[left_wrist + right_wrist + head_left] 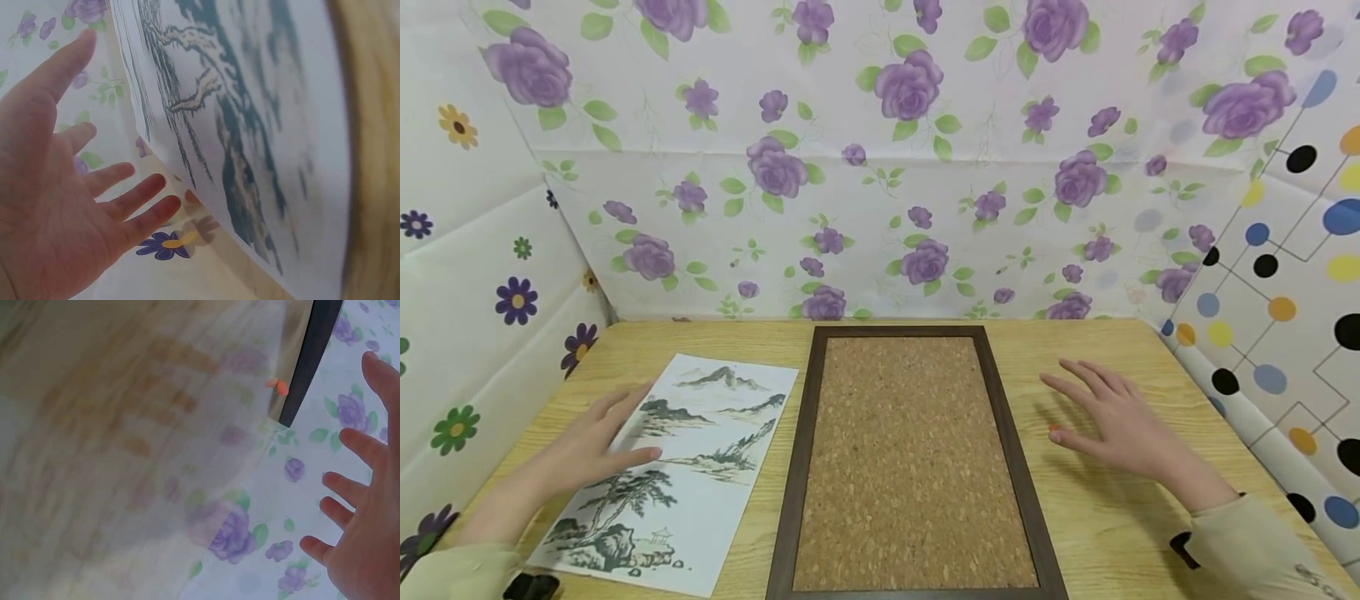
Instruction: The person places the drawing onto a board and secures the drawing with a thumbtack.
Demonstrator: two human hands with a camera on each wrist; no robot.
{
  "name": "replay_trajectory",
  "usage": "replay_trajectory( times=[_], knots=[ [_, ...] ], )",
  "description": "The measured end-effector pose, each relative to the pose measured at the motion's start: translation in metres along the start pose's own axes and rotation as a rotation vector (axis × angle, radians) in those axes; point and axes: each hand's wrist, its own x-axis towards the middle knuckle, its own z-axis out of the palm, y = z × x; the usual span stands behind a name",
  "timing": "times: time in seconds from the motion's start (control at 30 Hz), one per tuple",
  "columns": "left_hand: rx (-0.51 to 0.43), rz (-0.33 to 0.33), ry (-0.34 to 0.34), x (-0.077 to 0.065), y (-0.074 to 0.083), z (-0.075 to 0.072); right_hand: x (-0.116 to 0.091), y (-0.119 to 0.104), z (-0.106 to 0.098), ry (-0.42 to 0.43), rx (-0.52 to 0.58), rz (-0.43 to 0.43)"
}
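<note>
A sheet of paper with an ink landscape painting (700, 467) lies on the table's left side. Over its left edge is my left hand (576, 446), fingers spread and holding nothing; the left wrist view shows that hand (62, 206) apart from the paper (250, 150). In the middle lies a cork board (917, 467) with a dark brown frame (797, 467). To the right of the board my right hand (1123, 425) hovers over the table with its fingers apart, holding nothing. Small orange pieces (279, 386), too small to identify, lie on the table near its thumb.
The light wood table (1097, 533) is walled in by patterned sheets. A purple-flowered sheet (850, 192) stands at the back, a daisy-patterned one (482, 250) at the left, and a dotted one (1300, 333) at the right.
</note>
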Motion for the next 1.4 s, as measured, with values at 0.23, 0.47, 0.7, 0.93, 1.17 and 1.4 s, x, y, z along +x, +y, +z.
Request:
replay_trajectory(
  times=[0.23,0.47,0.7,0.93,1.17,1.4],
  knots=[
    [0.033,-0.011,-0.01,-0.004,-0.003,0.005,-0.002,0.002,0.005,-0.033,0.038,0.014],
    [0.037,-0.033,-0.031,-0.003,-0.005,0.006,-0.003,0.003,0.007,-0.037,0.053,0.019],
    [0.003,-0.076,-0.061,-0.002,-0.004,0.004,-0.003,0.004,0.008,-0.03,0.058,0.012],
    [-0.064,-0.15,-0.114,0.0,-0.005,-0.001,-0.005,0.007,0.009,-0.025,0.065,0.01],
    [-0.085,-0.156,-0.136,-0.002,-0.011,-0.005,-0.006,0.007,0.008,-0.036,0.072,0.016],
    [-0.116,-0.129,-0.159,-0.002,-0.017,-0.008,-0.006,0.006,0.006,-0.051,0.077,0.024]
  ],
)
